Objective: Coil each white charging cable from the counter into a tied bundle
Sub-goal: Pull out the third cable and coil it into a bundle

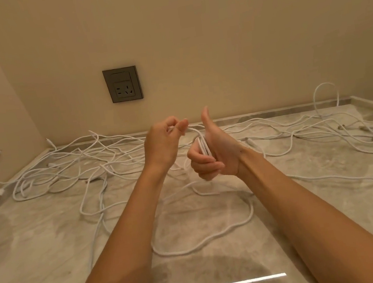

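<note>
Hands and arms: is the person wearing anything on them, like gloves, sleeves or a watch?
No. The left hand and right hand are bare, and both forearms are uncovered to the picture's edge; no gloves, sleeves or watch show.

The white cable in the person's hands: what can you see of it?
The thin white charging cable looks smooth. Several loops lie wrapped across the right hand, whose fingers curl round them, thumb up. The left hand pinches a strand leading to the loops. Its slack seems to drop into a wide loop on the marble-look counter.

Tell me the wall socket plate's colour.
Socket plate: dark grey-bronze, clearest in head view.
</note>
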`<action>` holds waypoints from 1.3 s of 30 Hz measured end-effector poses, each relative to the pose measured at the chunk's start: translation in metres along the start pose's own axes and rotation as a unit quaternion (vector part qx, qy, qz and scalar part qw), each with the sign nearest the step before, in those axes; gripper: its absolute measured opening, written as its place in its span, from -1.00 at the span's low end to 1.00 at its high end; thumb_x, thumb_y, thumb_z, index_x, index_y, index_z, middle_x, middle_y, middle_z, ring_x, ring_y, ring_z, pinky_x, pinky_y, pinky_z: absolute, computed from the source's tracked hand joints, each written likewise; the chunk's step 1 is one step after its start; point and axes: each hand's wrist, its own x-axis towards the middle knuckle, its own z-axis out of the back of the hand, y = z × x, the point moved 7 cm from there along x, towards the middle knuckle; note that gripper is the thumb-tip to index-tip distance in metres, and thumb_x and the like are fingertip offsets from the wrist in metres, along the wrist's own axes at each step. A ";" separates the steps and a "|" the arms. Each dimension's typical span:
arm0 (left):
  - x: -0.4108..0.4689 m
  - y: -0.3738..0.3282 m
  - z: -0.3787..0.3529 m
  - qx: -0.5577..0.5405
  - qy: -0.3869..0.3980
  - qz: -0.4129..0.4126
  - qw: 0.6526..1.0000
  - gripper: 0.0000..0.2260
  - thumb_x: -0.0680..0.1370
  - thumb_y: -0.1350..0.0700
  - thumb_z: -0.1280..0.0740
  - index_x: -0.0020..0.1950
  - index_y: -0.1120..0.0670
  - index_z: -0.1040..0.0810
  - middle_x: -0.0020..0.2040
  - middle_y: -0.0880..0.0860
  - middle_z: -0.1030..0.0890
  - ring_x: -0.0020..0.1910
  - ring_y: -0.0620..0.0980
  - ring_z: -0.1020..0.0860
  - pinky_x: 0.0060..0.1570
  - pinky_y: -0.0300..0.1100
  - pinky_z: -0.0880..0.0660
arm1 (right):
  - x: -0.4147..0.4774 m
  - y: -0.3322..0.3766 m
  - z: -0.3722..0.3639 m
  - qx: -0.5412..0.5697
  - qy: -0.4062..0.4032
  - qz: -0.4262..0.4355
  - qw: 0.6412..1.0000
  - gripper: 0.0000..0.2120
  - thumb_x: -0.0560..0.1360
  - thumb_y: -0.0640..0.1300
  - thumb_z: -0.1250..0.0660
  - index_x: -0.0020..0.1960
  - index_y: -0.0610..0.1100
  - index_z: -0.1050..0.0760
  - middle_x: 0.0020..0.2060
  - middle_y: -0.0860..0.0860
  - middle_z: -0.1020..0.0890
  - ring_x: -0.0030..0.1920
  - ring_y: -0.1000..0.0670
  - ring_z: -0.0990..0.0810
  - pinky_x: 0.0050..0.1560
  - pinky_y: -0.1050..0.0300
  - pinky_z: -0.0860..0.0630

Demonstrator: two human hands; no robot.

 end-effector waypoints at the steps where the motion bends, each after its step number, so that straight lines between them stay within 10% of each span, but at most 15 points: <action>1: -0.001 0.000 -0.003 0.022 0.005 0.000 1.000 -0.68 0.53 -0.02 -0.29 -0.41 -0.01 -0.40 -0.63 -0.09 -0.37 -0.58 -0.16 -0.28 -0.43 -0.17 -0.17 | 0.002 0.001 -0.005 0.035 0.034 0.020 0.999 -0.06 0.32 0.50 0.44 -0.62 -0.18 -0.35 -0.74 -0.01 -0.32 -0.73 0.12 -0.21 -0.61 0.35 -0.14; 8: -0.013 0.000 -0.029 0.151 0.097 -0.025 0.983 -0.81 0.57 0.15 -0.21 0.02 0.09 -0.62 0.00 0.14 -0.65 0.03 0.13 -0.55 -0.03 -0.07 -0.41 | 0.003 0.032 -0.006 0.307 0.156 0.220 0.913 -0.03 0.35 0.47 0.18 -0.26 -0.40 -0.55 -0.62 -0.14 -0.51 -0.62 0.04 -0.31 -0.55 0.24 -0.42; 16: -0.029 0.002 -0.058 0.186 0.232 -0.015 0.955 -0.82 0.56 0.14 -0.24 -0.11 0.14 -0.62 -0.24 0.08 -0.52 -0.22 0.01 -0.44 -0.25 -0.19 -0.23 | -0.029 0.034 0.053 0.453 -0.251 0.367 0.773 -0.29 0.43 0.43 -0.02 -0.19 -0.26 -0.41 -0.65 0.02 -0.25 -0.68 0.10 -0.21 -0.62 0.32 -0.31; 28: -0.022 -0.003 -0.042 0.040 0.130 0.090 0.987 -0.86 0.40 0.14 -0.46 -0.27 0.20 -0.62 -0.47 0.01 -0.45 -0.48 -0.11 -0.37 -0.45 -0.26 -0.30 | -0.045 0.042 0.056 -0.063 -0.588 0.269 0.760 -0.48 0.56 0.27 0.12 -0.22 -0.10 -0.36 -0.37 0.01 -0.45 -0.37 0.09 -0.41 -0.11 0.14 -0.37; 32: -0.028 0.016 -0.038 -0.127 0.105 0.260 0.951 -0.80 0.43 0.13 -0.43 -0.36 0.12 -0.51 -0.57 -0.06 -0.39 -0.52 -0.11 -0.30 -0.45 -0.28 -0.32 | -0.046 0.047 0.046 -0.114 -0.608 0.246 0.746 -0.02 0.16 0.64 0.31 0.00 -0.12 -0.39 -0.07 0.00 -0.35 -0.01 0.02 -0.40 0.27 0.03 -0.32; 35: -0.033 0.018 -0.049 -0.254 0.159 0.335 0.893 -0.71 0.52 0.14 -0.31 -0.40 0.07 -0.38 -0.66 -0.12 -0.26 -0.67 -0.18 -0.21 -0.53 -0.35 -0.40 | -0.050 0.050 0.044 -0.165 -0.621 0.252 0.723 -0.01 -0.08 0.70 0.36 -0.22 -0.05 -0.36 -0.04 -0.08 -0.38 -0.04 -0.05 -0.45 0.17 -0.07 -0.39; 39: -0.033 0.010 -0.053 -0.257 0.196 0.321 0.890 -0.66 0.54 0.12 -0.25 -0.43 0.04 -0.29 -0.65 -0.12 -0.20 -0.68 -0.18 -0.16 -0.47 -0.30 -0.43 | -0.052 0.054 0.039 -0.177 -0.625 0.228 0.726 -0.22 0.24 0.57 0.33 -0.33 -0.11 -0.24 -0.07 -0.10 -0.44 -0.20 0.05 -0.41 -0.04 0.05 -0.34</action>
